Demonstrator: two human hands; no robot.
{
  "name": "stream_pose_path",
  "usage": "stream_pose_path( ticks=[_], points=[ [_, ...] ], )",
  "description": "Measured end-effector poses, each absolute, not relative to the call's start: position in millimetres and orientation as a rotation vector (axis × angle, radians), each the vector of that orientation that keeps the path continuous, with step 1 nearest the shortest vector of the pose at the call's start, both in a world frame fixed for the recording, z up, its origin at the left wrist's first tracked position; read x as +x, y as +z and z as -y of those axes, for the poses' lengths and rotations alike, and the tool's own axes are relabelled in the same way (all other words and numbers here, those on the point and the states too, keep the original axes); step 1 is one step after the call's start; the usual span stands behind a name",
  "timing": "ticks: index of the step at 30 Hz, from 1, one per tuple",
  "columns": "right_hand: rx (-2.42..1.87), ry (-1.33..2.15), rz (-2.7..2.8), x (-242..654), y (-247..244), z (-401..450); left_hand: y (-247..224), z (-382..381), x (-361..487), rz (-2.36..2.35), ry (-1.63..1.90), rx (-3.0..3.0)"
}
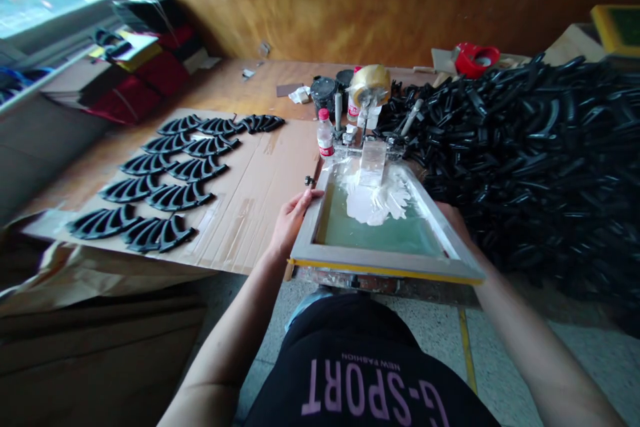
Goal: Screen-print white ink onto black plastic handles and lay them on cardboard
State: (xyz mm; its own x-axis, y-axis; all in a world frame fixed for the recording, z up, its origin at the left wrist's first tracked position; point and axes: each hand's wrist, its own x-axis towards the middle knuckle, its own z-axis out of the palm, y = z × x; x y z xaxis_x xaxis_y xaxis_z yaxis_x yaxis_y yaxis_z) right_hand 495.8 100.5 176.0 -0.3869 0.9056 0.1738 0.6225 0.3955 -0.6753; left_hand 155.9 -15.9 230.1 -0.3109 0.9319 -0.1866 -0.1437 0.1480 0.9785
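A screen printing frame (380, 258) lies in front of me, its green mesh (335, 227) carrying a smear of white ink (373, 205). Standing in the ink is a squeegee with a clear block handle (373, 159). My left hand (291, 219) is closed at the frame's left edge, thumb on top and some fingertips hidden by the rim. Beyond the right rim, my right hand (454, 221) reaches down close to the black pile; its fingers are hidden behind the frame. A small black knob (309, 181) sits just past my left fingertips.
Curved black plastic parts (180, 197) lie in overlapping rows on cardboard (235, 213) at left. A large heap of black parts (530, 167) fills the right. Behind the frame stand a red-capped bottle (325, 133), a dark pot (323, 95) and a tape roll (371, 83). Boxes (120, 87) are stacked by the window.
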Motion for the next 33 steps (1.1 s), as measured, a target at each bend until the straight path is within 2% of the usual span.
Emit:
stream_pose_path(
  ticks=[3,6,12,16,20,24,27,30,33],
  points=[
    [-1.358,0.428,2.026,471.9,194.6,-123.7,194.0,29.6,154.9,-1.459,1.217,0.776],
    [-1.239,0.171,2.211,418.4,207.7,-130.6,155.1,33.5,157.4,-1.525,1.176,0.737],
    [-1.279,0.231,2.723,369.7,189.5,-112.7,113.4,27.6,158.1,-1.647,1.094,0.785],
    [-0.954,0.179,2.906,395.7,172.2,-74.8,106.8,27.8,154.1,-1.640,1.027,0.827],
    [-0.559,0.291,2.993,415.3,176.9,-58.7,107.3,29.3,155.8,-1.671,1.046,0.813],
    [-0.725,0.192,2.855,409.4,173.8,-61.8,110.9,29.6,160.0,-1.656,1.100,0.779],
    [-0.688,0.105,2.814,408.5,160.3,-49.3,111.9,29.2,161.1,-1.642,1.101,0.750],
    [-0.639,0.213,2.847,408.3,158.9,-39.4,113.9,28.8,160.8,-1.642,1.101,0.742],
    [-0.846,0.293,2.758,393.8,181.1,-59.2,125.5,29.9,159.3,-1.625,1.088,0.755]
  ],
)
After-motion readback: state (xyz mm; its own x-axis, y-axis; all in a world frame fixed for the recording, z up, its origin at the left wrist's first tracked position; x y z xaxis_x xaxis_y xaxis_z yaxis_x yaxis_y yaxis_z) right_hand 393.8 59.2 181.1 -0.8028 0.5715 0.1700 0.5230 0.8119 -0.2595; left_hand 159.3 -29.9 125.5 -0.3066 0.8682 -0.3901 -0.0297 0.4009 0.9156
